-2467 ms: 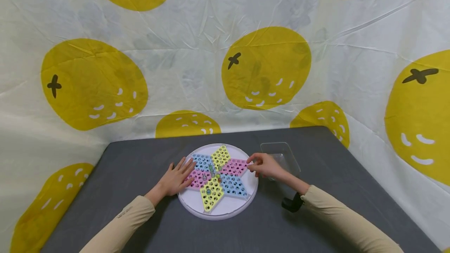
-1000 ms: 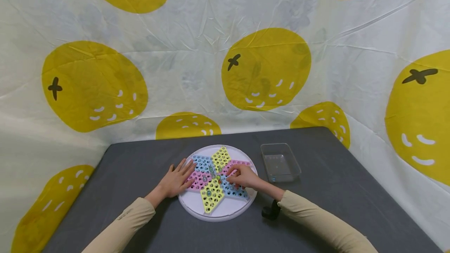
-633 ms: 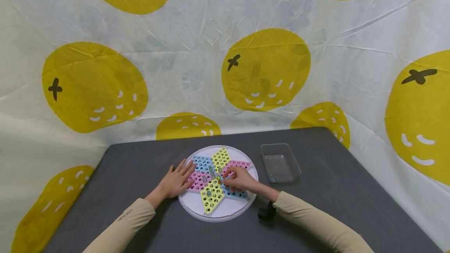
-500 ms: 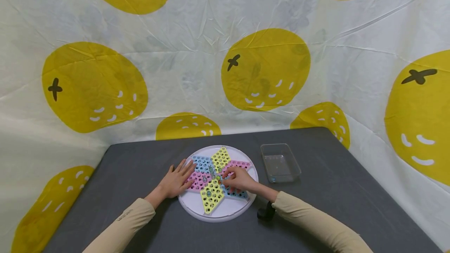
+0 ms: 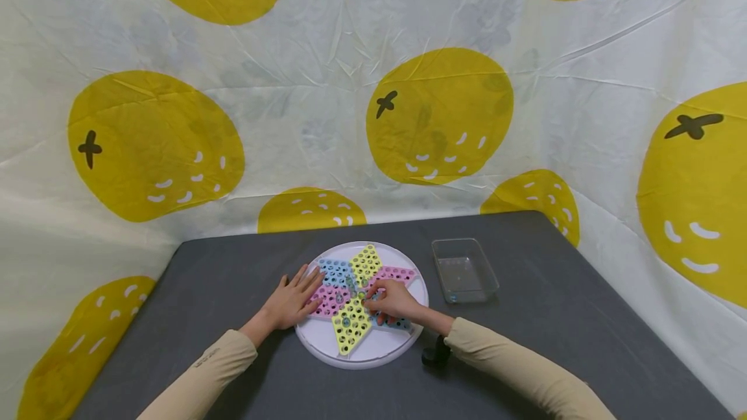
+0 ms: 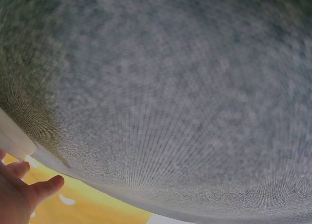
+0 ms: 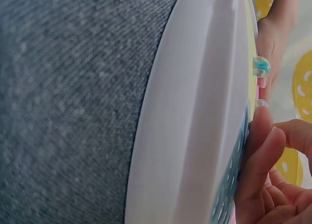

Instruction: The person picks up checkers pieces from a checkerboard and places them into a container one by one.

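Note:
A round white Chinese checkers board (image 5: pixel 373 356) lies on the table, its star marked in yellow, blue and pink. Several glass marbles sit around its middle, including a blue-swirled marble (image 5: pixel 346 322); the same kind of marble (image 7: pixel 262 67) shows in the right wrist view. My left hand (image 5: pixel 290 300) rests on the board's left side with fingers spread. At the board's centre my right hand (image 5: pixel 393 300) has its thumb and fingers curled in a pinch at a small orange marble, which the fingertips mostly hide. In the left wrist view only part of my left hand (image 6: pixel 24 192) shows.
A clear plastic box (image 5: pixel 465 271) stands right of the board, with a bluish marble (image 5: pixel 452 299) in its near-left corner. The dark grey tabletop (image 5: pixel 233 277) meets a white cloth (image 5: pixel 327 115) printed with big yellow fruit at the back and sides.
My right hand has come from the board's right edge beside the box, leftward to the centre, and its fingertips now cover the orange marble. My left hand has stayed in place.

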Motion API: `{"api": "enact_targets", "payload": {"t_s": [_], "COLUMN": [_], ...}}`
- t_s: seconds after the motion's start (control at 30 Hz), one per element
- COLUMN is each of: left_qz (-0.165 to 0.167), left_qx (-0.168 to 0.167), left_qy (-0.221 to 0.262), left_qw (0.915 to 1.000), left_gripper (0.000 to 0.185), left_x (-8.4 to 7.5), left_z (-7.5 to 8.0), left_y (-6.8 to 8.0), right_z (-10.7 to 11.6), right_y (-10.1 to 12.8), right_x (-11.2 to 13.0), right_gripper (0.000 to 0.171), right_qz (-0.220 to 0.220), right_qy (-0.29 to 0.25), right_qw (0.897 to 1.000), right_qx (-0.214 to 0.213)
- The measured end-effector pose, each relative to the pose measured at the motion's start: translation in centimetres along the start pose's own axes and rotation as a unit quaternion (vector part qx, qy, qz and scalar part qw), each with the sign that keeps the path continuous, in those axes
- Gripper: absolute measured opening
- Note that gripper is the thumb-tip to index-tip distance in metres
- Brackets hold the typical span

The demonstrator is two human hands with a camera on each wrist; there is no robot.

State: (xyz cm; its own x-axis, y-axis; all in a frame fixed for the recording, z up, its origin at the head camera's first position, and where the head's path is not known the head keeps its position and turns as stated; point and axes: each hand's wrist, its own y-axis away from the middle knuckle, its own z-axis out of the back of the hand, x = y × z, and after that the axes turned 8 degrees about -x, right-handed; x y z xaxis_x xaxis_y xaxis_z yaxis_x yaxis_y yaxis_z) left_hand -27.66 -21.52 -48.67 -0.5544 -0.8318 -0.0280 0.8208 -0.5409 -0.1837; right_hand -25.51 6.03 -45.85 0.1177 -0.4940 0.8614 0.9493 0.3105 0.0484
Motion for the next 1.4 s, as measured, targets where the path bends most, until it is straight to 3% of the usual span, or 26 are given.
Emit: {"api": "enact_targets", "payload": {"t_s": [0.73, 1.4], "left_qz": [-0.004, -0.002], "left_qx": [-0.002, -0.003], "left_qy": [-0.003, -0.008], "left_qw": [1.0, 1.0], "left_gripper": [0.061, 0.061], "left_x": [0.07, -0.1], "left_z": [-0.03, 0.05], "left_y": [-0.03, -0.05], "right_z": [-0.48, -0.42], "right_y": [-0.11, 0.03], "right_x": [0.33, 0.39], "right_gripper": [0.014, 0.013], "right_qz": [0.009, 0.015], "right_qy": [0.031, 0.017], "right_qw": [0.999, 1.0], "right_qx": [-0.016, -0.014]}}
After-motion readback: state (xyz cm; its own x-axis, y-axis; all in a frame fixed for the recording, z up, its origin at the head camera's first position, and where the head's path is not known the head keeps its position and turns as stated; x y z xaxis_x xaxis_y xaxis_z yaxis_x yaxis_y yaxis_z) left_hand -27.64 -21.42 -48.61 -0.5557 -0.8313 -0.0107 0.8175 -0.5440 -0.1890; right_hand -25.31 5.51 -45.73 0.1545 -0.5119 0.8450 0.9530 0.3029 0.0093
